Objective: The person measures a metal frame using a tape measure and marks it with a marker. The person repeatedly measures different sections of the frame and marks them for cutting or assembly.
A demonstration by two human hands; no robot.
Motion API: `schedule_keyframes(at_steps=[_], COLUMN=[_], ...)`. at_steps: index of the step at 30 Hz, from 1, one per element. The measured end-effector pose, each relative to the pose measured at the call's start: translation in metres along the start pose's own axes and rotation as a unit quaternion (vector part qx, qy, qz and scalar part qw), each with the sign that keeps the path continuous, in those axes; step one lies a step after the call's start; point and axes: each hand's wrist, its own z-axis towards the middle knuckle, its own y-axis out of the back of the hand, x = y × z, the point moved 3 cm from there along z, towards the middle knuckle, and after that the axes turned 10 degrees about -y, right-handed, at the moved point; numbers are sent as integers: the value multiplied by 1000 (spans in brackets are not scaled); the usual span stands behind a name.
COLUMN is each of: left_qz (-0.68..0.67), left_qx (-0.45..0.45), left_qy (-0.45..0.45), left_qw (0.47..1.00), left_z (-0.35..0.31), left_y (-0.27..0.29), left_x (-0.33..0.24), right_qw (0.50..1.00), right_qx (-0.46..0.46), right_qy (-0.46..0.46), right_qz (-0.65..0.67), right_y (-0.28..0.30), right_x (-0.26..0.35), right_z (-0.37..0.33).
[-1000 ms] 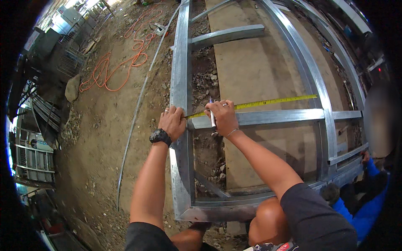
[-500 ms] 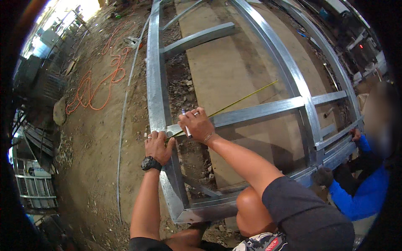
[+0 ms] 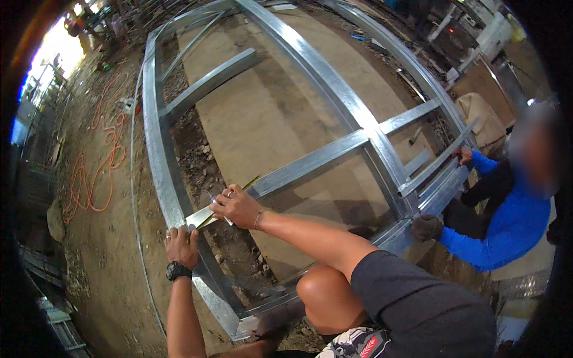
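My left hand [image 3: 182, 246] is closed at the end of a yellow tape measure [image 3: 253, 181], against the side rail of a silver metal frame [image 3: 156, 140]. The tape's thin blade runs along a crossbar [image 3: 316, 162], passes under my right hand [image 3: 236, 207] and sticks out a little beyond it. That hand grips a white marker [image 3: 228, 221], held low over the crossbar close to the rail. Its tip is hard to make out behind my fingers.
At the right crouches a person in blue sleeves [image 3: 507, 238], one gloved hand [image 3: 427, 228] and one bare hand [image 3: 462, 156] at the frame. Brown board [image 3: 286, 119] lies under the frame. An orange cord [image 3: 110, 155] and a long thin metal bar [image 3: 134, 197] lie on the dirt left.
The view has swung right, showing more of the other person. Less of the tape's blade shows beyond my right hand. The marker has tilted from nearly upright; my left hand stays at the rail.
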Motion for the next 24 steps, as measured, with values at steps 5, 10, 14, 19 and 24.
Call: schedule_keyframes(at_steps=[5, 10, 14, 19, 24], left_qz=[11, -22, -3, 12, 8], left_qx=[-1, 18, 52, 27, -60], left_qy=[-28, -69, -118, -66, 42], left_qw=[1000, 997, 992, 997, 997], left_z=[6, 3, -8, -31, -42], left_y=[1, 6, 1, -4, -19], left_x=[-4, -6, -3, 0, 38], right_qw=[998, 994, 983, 985, 948], right_qx=[35, 94, 152, -43, -180], right_qy=[42, -4, -51, -68, -261], right_qz=[-11, 58, 92, 156, -13], right_y=[9, 9, 20, 65, 150], right_x=[-5, 18, 16, -18, -197], right_z=[-8, -9, -16, -38, -88])
